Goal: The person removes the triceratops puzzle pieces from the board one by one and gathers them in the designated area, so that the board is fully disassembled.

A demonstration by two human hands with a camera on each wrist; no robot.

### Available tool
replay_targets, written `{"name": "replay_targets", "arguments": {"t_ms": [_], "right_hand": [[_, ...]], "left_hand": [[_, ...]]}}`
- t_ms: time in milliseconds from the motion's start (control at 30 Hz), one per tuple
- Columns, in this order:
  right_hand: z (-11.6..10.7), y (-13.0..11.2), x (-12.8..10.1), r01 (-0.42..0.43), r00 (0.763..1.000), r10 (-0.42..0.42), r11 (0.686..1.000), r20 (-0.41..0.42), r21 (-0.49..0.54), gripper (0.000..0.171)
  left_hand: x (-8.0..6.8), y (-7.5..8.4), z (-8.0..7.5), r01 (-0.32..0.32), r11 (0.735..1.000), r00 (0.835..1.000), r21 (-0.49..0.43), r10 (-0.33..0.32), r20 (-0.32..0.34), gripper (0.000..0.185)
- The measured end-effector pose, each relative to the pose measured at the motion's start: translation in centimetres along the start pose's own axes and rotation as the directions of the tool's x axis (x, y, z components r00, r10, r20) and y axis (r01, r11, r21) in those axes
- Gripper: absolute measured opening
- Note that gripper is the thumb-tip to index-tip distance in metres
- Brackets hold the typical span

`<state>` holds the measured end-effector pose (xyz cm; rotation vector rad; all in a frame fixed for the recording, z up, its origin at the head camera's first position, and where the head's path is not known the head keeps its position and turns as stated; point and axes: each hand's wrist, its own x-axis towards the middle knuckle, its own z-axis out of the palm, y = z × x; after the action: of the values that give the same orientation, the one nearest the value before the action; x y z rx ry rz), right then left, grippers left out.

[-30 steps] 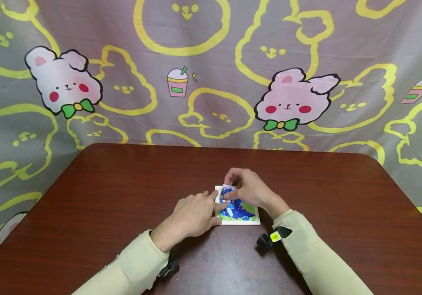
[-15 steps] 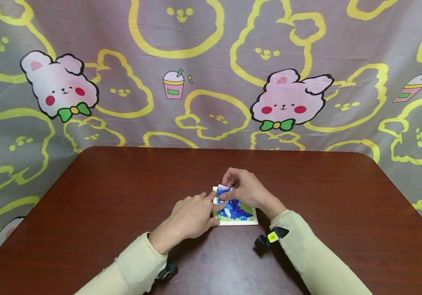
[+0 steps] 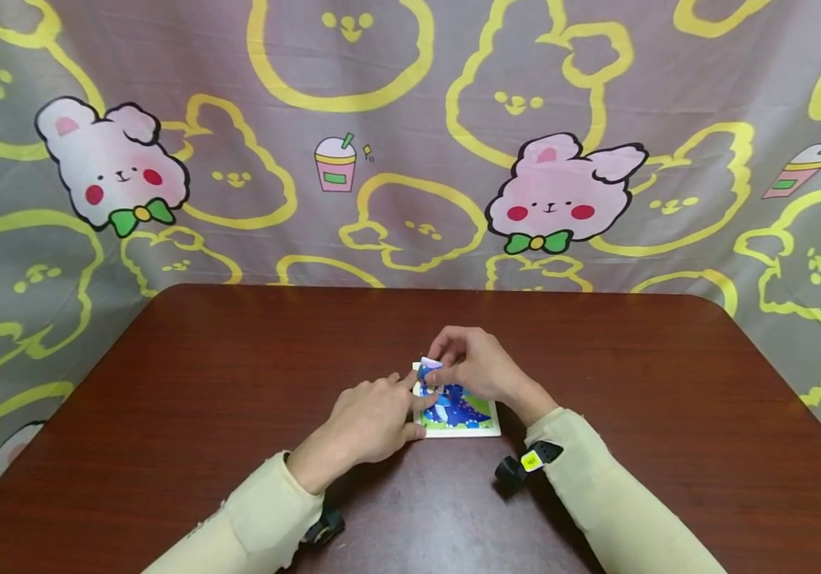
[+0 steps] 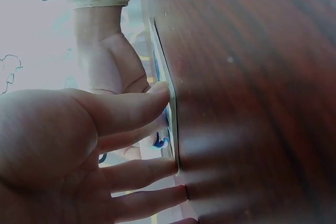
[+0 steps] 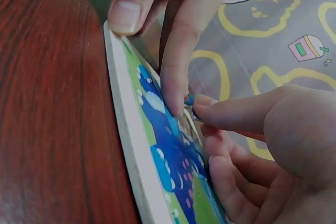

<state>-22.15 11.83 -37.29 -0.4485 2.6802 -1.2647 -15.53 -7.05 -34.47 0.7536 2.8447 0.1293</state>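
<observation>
Fitting step: right hand [image 3: 478,368] pinches a piece [image 3: 428,370] at the puzzle's [image 3: 462,414] far corner; left hand [image 3: 375,418], fingers straight, steadies its near edge. Next likely needs aligning, pressing flat

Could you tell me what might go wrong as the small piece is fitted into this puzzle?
The small blue puzzle piece sits tilted in the right hand grip, so it could jam at the far corner. The white-framed blue and green puzzle board lies loose on the dark red wooden table, steadied only by the left hand fingertips at its edge, so pressing might slide it.
</observation>
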Motion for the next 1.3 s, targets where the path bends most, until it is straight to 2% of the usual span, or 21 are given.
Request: {"name": "replay_targets", "arguments": {"t_ms": [167, 400, 600, 667, 967, 1300], "right_hand": [[-0.2, -0.3, -0.2, -0.016, 1.000, 0.015, 1.000, 0.007, 0.024, 0.017], [-0.9, -0.7, -0.4, -0.035, 0.999, 0.033, 0.992, 0.022, 0.122, 0.013], [-1.7, -0.6, -0.6, -0.078, 0.997, 0.073, 0.948, 0.028, 0.307, 0.016], [-2.0, -0.6, -0.7, -0.078, 0.997, 0.076, 0.938, 0.020, 0.338, 0.018], [-3.9, 0.1, -1.4, -0.077, 0.992, 0.099, 0.965, -0.077, 0.251, 0.025], [-6.0, 2.0, -2.2, -0.143, 0.984, 0.166, 0.957, -0.072, 0.253, 0.035]], "left_hand": [[0.0, 0.0, 0.0, 0.002, 1.000, 1.000, -0.006, -0.002, 0.004, 0.048], [0.1, -0.2, 0.0, 0.000, 1.000, 1.000, -0.016, 0.000, 0.002, 0.048], [0.1, -0.3, 0.1, 0.008, 1.000, 1.000, -0.028, -0.008, -0.003, 0.046], [0.1, -0.3, 0.1, 0.006, 0.999, 1.000, -0.032, -0.007, -0.010, 0.046], [0.2, -0.3, 0.1, 0.015, 0.999, 1.000, -0.049, -0.015, -0.010, 0.046], [0.2, -0.1, 0.0, 0.017, 0.998, 1.000, -0.058, -0.018, -0.010, 0.047]]}}
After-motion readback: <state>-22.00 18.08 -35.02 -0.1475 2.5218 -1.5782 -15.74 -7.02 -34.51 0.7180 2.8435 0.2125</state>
